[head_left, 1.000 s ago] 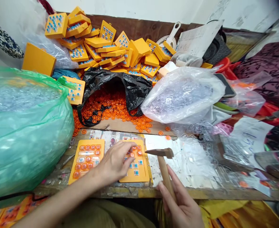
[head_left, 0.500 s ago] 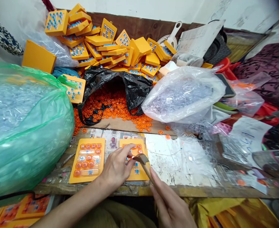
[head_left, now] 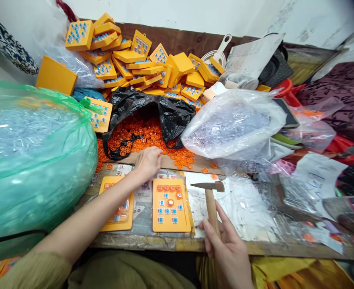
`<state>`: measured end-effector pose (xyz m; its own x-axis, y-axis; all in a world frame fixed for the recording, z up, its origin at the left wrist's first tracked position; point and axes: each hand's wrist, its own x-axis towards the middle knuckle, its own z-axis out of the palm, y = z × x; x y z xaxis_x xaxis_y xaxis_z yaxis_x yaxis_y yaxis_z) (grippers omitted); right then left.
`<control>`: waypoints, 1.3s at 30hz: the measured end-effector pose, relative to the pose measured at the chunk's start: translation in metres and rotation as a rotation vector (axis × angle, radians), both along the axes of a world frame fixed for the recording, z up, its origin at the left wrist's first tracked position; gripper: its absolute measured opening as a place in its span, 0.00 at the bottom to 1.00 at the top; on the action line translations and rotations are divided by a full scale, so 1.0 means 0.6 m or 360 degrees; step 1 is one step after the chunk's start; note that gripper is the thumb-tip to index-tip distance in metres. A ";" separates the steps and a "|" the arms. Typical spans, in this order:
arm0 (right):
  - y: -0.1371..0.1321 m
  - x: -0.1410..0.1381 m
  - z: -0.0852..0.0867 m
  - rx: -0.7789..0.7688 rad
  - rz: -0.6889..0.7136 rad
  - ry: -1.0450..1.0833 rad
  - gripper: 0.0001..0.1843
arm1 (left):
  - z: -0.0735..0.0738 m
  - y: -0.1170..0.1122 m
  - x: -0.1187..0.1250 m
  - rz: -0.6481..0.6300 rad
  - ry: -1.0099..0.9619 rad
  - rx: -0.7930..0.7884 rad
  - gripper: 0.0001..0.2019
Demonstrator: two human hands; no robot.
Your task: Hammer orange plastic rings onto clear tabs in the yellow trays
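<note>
My right hand [head_left: 228, 249] grips the wooden handle of a small hammer [head_left: 212, 208], its metal head raised over the white sheet. To the left of it lies a yellow-orange panel [head_left: 172, 208] with blue switches in a grid; orange keycaps cover its top row and a few other spots. My left hand [head_left: 148, 162] is at the near edge of a pile of loose orange keycaps [head_left: 134, 132], fingers bent together and pointing down. What they hold, if anything, is hidden. Under my left forearm, a second yellow-orange panel [head_left: 130, 218] with orange caps is partly covered.
A black plastic bag [head_left: 177, 120] spills the orange caps. Left stands a big green bag [head_left: 59, 180] of clear pieces; right, a white bag [head_left: 191, 140] of similar pieces. Stacked yellow panels [head_left: 179, 66] line the back. Clear plastic parts [head_left: 300, 192] litter the right side.
My left hand has left the right-hand panel and moved up and away to the orange pile. The hammer has shifted right, off the panel, its head now upright. An orange cap now shows mid-panel.
</note>
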<state>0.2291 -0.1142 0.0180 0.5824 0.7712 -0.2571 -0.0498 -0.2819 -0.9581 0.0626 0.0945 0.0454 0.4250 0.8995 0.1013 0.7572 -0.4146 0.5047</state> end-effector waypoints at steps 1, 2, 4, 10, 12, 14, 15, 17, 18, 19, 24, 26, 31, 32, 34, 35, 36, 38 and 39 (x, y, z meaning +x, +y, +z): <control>0.004 -0.001 0.000 0.0009 -0.0033 0.0089 0.44 | -0.002 0.019 0.005 -0.0011 0.0035 -0.0031 0.08; 0.006 -0.001 0.000 0.0020 -0.0056 0.0156 0.46 | -0.005 0.032 0.010 -0.0025 0.0050 -0.0062 0.09; 0.008 -0.001 0.000 0.0050 -0.0084 0.0238 0.49 | -0.012 0.041 0.017 -0.0083 0.0083 -0.0131 0.11; 0.012 0.000 0.000 0.0097 -0.0071 0.0319 0.48 | -0.026 0.022 0.025 -0.0222 0.0096 -0.0248 0.12; 0.013 -0.001 0.002 0.0088 -0.0061 0.0311 0.48 | -0.028 0.020 0.028 -0.0193 0.0078 -0.0214 0.10; 0.010 -0.004 0.005 0.0072 -0.0061 0.0256 0.48 | -0.024 0.010 0.025 -0.0189 0.0027 -0.0179 0.08; 0.005 -0.006 0.007 0.0044 -0.0074 0.0200 0.47 | -0.019 -0.002 0.020 -0.0202 -0.0013 -0.0162 0.06; -0.009 -0.010 0.008 -0.0052 -0.0095 0.0062 0.44 | -0.009 -0.042 0.004 -0.0233 -0.0099 -0.0132 0.08; -0.018 -0.011 0.007 -0.0103 -0.0087 -0.0008 0.41 | -0.006 -0.069 -0.006 -0.0243 -0.0154 -0.0118 0.11; -0.028 -0.012 0.005 -0.0136 -0.0060 -0.0074 0.38 | -0.004 -0.098 -0.016 -0.0241 -0.0199 -0.0112 0.14; -0.057 -0.017 -0.004 0.0085 0.0349 -0.0334 0.22 | -0.029 -0.215 -0.049 -0.0073 -0.0498 -0.0079 0.15; -0.059 -0.027 0.001 0.0183 0.0430 -0.0373 0.19 | -0.045 -0.229 -0.050 0.0012 -0.0524 -0.0091 0.15; -0.052 -0.042 0.023 0.0370 0.0487 -0.0511 0.21 | -0.063 -0.227 -0.049 0.0112 -0.0671 -0.0254 0.17; -0.049 -0.037 0.025 0.0379 0.0648 -0.0589 0.23 | -0.064 -0.227 -0.049 0.0120 -0.0705 -0.0281 0.17; -0.043 -0.023 0.024 0.0365 0.0978 -0.0762 0.28 | -0.065 -0.228 -0.050 0.0145 -0.0763 -0.0312 0.17; -0.042 -0.016 0.022 0.0348 0.1090 -0.0831 0.30 | -0.066 -0.229 -0.050 0.0162 -0.0787 -0.0328 0.17; -0.041 -0.009 0.020 0.0342 0.1139 -0.0875 0.32 | -0.066 -0.229 -0.051 0.0178 -0.0809 -0.0355 0.17; -0.041 -0.002 0.016 0.0349 0.1062 -0.0883 0.32 | -0.064 -0.227 -0.053 0.0190 -0.0833 -0.0426 0.18; -0.043 -0.002 0.014 0.0349 0.0994 -0.0849 0.31 | -0.062 -0.226 -0.054 0.0180 -0.0826 -0.0458 0.18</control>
<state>0.2278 -0.1398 0.0267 0.0342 0.9917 0.1240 0.5270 0.0876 -0.8454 0.0304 -0.0410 0.0079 0.2856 0.9582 0.0158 0.4133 -0.1380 0.9001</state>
